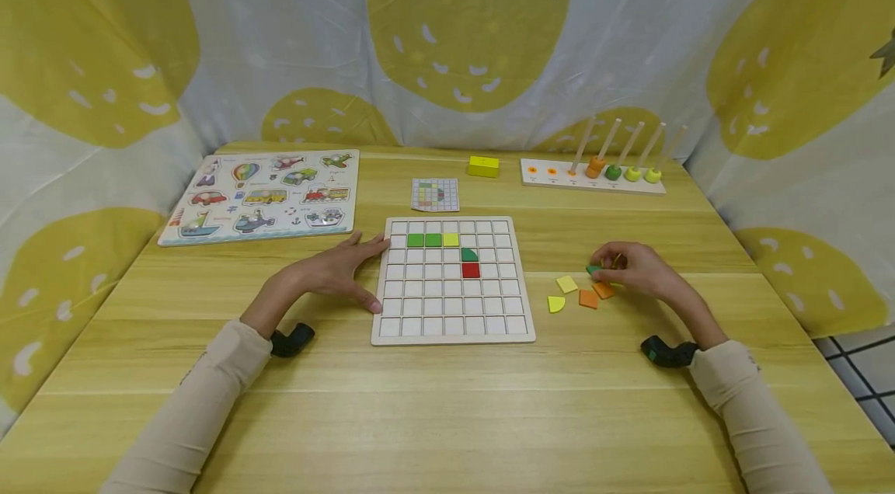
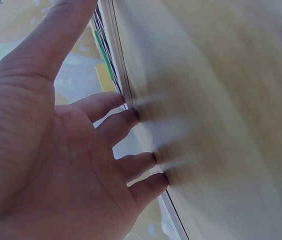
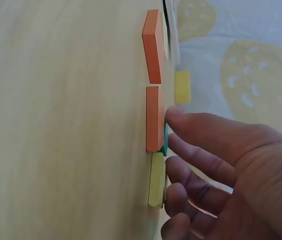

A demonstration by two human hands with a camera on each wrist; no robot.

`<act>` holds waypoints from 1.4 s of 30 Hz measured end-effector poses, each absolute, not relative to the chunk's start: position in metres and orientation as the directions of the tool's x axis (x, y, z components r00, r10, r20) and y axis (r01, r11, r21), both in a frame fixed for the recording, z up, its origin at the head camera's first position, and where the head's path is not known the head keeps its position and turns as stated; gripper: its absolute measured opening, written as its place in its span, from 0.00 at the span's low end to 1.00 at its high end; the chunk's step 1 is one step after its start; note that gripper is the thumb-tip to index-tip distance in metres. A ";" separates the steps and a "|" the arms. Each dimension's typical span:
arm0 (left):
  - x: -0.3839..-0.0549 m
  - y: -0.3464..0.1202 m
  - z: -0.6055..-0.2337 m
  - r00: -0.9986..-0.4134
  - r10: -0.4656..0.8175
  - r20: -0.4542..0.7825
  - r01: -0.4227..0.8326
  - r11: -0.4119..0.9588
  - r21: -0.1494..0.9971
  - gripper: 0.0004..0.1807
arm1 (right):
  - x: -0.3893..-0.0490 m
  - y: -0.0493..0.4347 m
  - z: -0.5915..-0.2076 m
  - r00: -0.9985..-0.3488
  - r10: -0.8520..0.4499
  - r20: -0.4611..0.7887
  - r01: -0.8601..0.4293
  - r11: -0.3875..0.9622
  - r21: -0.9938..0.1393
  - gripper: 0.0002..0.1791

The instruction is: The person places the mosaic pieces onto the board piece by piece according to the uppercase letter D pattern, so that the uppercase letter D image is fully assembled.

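A white wooden grid board (image 1: 454, 339) lies in the middle of the table. Two green square tiles (image 1: 424, 240) and a yellow one (image 1: 450, 240) sit side by side near its top, with a rounded green tile (image 1: 469, 255) above a red square (image 1: 471, 270) lower right. My left hand (image 1: 340, 269) spreads its fingers along the board's left edge, thumb at the lower corner. To the right of the board, my right hand (image 1: 638, 269) pinches a green tile (image 1: 593, 269) between thumb and fingers. Beside it lie orange tiles (image 1: 588, 299), a yellow square (image 1: 566, 284) and a yellow quarter-round (image 1: 555, 304).
Behind the board lie a small printed pattern card (image 1: 435, 195) and a yellow block (image 1: 483, 166). A vehicle picture puzzle (image 1: 259, 199) is at back left. At back right stands a peg counting stand (image 1: 594, 177) with orange and green beads. Patterned cloth (image 1: 468, 28) surrounds the table.
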State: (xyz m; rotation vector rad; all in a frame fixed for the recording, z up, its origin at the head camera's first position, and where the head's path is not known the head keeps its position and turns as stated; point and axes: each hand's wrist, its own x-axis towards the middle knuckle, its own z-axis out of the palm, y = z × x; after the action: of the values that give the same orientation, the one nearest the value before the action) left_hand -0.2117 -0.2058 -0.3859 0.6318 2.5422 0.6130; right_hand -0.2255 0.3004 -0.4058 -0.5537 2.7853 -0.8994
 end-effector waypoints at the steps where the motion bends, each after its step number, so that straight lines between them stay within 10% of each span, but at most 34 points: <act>1: -0.212 -0.206 -0.386 -0.795 0.520 -0.311 0.322 0.797 0.511 0.65 | -0.225 0.300 -0.406 -0.919 -0.392 -0.038 -0.298 0.755 -0.584 0.11; 25: -0.213 -0.206 -0.388 -0.793 0.510 -0.332 0.306 0.805 0.508 0.65 | -0.225 0.297 -0.401 -0.931 -0.364 0.013 -0.326 0.817 -0.476 0.10; 42: -0.212 -0.205 -0.386 -0.790 0.515 -0.333 0.313 0.805 0.503 0.64 | -0.228 0.283 -0.395 -0.913 -0.406 0.030 -0.319 0.669 -0.671 0.13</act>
State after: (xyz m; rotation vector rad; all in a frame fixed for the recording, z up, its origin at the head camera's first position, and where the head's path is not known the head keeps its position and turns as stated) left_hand -0.2122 -0.2053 -0.3857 0.6170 2.5294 0.5943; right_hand -0.2277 0.2833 -0.3954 -0.6019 2.7571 -1.0742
